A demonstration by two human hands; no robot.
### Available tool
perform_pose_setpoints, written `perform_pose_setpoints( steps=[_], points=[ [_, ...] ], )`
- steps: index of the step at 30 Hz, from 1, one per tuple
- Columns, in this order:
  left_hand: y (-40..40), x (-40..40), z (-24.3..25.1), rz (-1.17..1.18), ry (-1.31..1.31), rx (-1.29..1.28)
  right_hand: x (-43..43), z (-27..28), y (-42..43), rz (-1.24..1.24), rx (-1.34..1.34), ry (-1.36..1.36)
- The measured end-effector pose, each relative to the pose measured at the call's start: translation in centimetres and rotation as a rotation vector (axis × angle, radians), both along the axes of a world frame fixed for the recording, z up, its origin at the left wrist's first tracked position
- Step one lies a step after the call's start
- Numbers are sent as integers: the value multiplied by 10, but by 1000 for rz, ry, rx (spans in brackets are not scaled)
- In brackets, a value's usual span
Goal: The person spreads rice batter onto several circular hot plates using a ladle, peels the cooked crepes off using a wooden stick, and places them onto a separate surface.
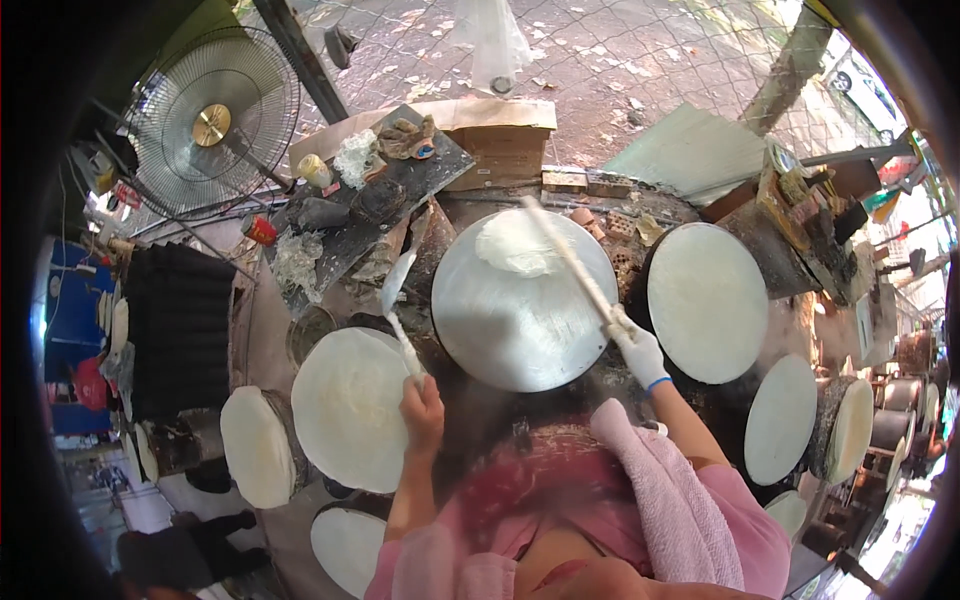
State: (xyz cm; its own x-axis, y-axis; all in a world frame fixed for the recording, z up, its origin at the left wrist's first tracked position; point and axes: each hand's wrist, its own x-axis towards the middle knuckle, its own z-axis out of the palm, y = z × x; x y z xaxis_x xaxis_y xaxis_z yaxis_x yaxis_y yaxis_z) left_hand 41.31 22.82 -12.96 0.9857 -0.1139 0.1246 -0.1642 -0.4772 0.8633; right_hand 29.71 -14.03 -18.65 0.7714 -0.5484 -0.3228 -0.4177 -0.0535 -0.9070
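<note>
My right hand [639, 352], in a white glove with a blue cuff edge, grips a long pale wooden stick [568, 259]. The stick slants across a round metal griddle [517, 330] in front of me. White batter [510, 244] lies in a patch on the griddle's far side, beside the stick. My bare left hand [422, 412] is closed around the whitish, wrapped-looking handle of a spatula-like tool [399, 277]. Its blade points away from me, coated in something white. Below that tool sits a round surface with a pale, thin sheet [349, 409] on it.
More round surfaces with pale sheets stand at right [707, 304] and far left [259, 448]. A standing fan [212, 125] is at the upper left. A dark board [435, 161] carries gloves and crumpled plastic. Behind are a cardboard box [501, 156] and wire fence. Another person [187, 551] shows lower left.
</note>
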Motion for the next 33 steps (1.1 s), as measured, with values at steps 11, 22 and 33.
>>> perform_pose_setpoints(
  steps=[11, 22, 33],
  points=[
    [-8, -62, 47, 234, 440, -381, 35, 6, -52, 253, 42, -56],
    [-31, -99, 45, 412, 562, -361, 72, 6, -98, 630, 6, 94],
    [-35, -128, 33, 509, 584, -306, 105, 30, -108, 827, 130, 331]
  ],
)
